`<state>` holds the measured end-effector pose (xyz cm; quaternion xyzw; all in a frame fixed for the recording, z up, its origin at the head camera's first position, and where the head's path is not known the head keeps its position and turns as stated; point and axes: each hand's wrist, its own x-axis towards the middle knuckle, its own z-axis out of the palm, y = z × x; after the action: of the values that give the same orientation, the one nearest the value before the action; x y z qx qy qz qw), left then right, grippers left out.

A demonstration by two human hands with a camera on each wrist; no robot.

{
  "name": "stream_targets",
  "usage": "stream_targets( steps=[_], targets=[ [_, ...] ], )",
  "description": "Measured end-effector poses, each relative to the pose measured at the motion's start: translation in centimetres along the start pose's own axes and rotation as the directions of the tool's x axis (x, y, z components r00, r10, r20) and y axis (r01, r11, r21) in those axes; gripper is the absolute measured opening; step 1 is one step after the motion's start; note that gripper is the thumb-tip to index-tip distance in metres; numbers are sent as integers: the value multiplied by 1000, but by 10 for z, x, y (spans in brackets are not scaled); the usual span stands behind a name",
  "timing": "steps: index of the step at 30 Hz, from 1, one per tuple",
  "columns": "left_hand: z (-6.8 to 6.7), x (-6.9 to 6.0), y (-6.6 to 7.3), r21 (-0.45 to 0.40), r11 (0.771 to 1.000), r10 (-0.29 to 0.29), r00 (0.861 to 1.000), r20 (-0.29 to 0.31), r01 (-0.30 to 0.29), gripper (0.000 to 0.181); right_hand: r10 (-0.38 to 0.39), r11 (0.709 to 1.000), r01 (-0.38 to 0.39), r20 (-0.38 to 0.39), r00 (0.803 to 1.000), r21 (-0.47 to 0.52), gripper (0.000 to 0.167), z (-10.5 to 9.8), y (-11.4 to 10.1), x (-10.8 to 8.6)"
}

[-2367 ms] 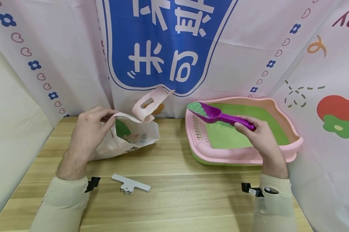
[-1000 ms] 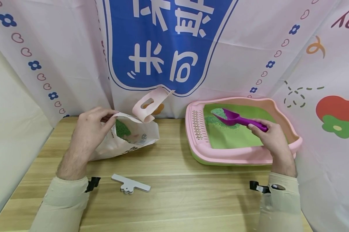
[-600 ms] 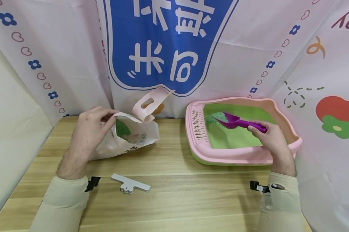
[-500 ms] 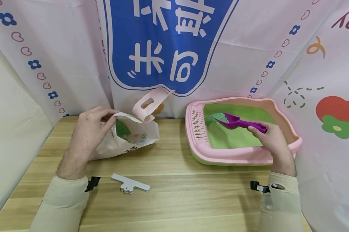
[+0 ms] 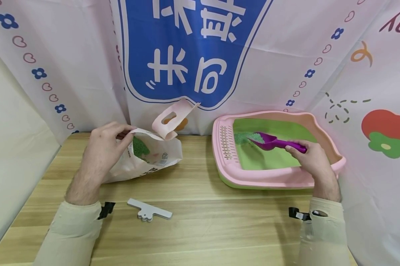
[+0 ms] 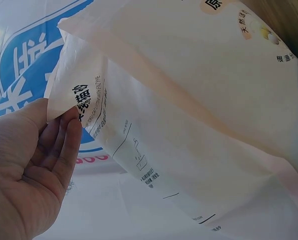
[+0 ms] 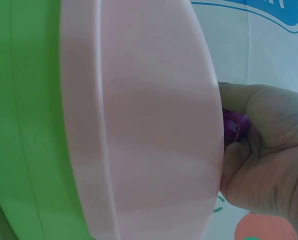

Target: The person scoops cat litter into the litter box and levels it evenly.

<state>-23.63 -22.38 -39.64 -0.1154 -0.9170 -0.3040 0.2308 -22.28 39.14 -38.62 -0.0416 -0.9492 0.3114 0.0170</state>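
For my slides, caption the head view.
Left hand pinches litter bag; right hand holds loaded purple scoop over litter box.

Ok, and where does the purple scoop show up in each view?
Head: the purple scoop is right of centre, within the outline of the pink-rimmed tray, held in the right hand.
Left wrist: not in this picture.
Right wrist: right of centre, a purple bit between the tray's pink edge and the right hand.
Shared landmark: the white printed backdrop.

Purple scoop [image 5: 268, 142], green granules [image 5: 241, 138], pink-rimmed green tray [image 5: 266, 174], white bag [image 5: 131, 171] with dark print, light grey clip [image 5: 150, 211]
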Motion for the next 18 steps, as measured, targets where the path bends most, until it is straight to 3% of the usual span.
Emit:
stream_targets(
  steps=[18],
  targets=[
    [2,-1,0,8,1000,11,1000,-9,-11,19,14,997,-10,47,999,-74,54,-4,-2,1]
  ],
)
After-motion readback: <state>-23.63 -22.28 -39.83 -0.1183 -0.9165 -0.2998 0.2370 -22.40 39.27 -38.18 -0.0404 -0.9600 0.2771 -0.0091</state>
